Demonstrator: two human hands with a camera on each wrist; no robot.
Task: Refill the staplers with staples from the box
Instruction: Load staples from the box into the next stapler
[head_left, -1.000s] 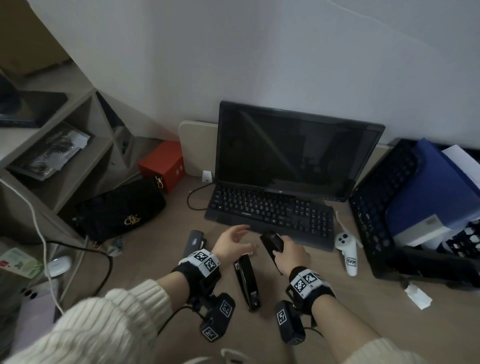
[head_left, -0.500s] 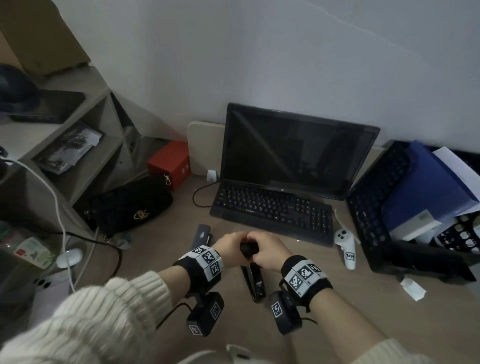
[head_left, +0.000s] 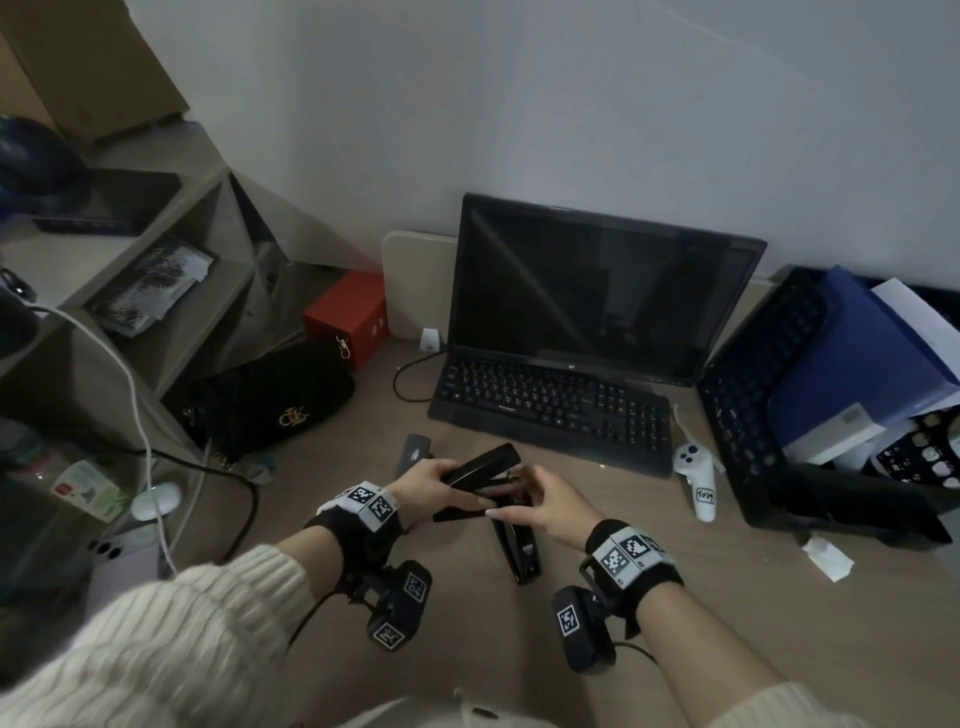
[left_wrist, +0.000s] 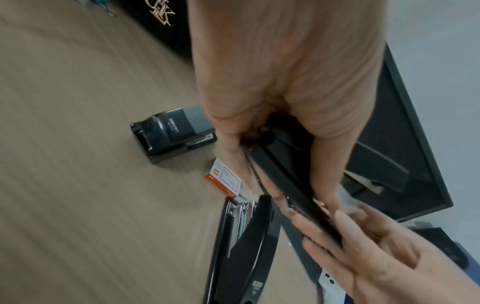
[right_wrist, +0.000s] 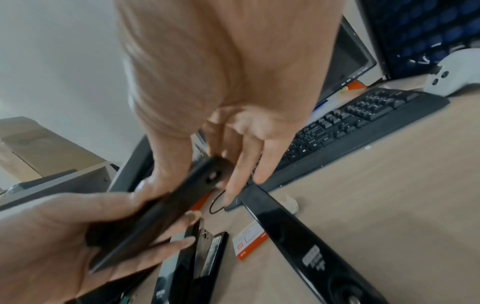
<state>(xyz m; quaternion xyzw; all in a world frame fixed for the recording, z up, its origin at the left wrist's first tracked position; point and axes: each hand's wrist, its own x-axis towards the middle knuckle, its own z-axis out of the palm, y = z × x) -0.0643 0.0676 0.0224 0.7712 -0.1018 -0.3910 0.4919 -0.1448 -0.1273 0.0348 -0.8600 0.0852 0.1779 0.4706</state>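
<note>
1. A long black stapler (head_left: 480, 480) is held off the desk (head_left: 779, 597) at frame centre of the head view, tilted, its far end raised toward the upper right.
2. The left hand (head_left: 421, 480) is wrapped round the stapler's near end, thumb on top. The right hand (head_left: 540, 501) is closed on its far end, fingers underneath and thumb along the lower edge. In the head view the top arm appears lifted away from the base; the hinge is hidden by the fingers.
3. The box of staples (left_wrist: 225, 181), white and orange card, lies flat on the desk beneath the hands, seen only in the wrist views. Whether it is open cannot be told.
4. A second long stapler (head_left: 517, 545) lies on the desk below the hands, already opened, its bright metal channel (left_wrist: 242, 209) exposed. A shorter, blocky stapler (left_wrist: 171, 131) sits in the left centre of the left wrist view.
5. Risk, judged: the glossy plastic shell may slide in the grip if the arm is forced; a sprung pusher could snap back on a fingertip.
6. Risk, judged: the held stapler hangs directly over the box and the open stapler; a drop would scatter staples.
7. Materials: smooth hard black plastic, rounded ends; thin stamped steel inside; matt wood-grain laminate desk; stiff card box.
</note>
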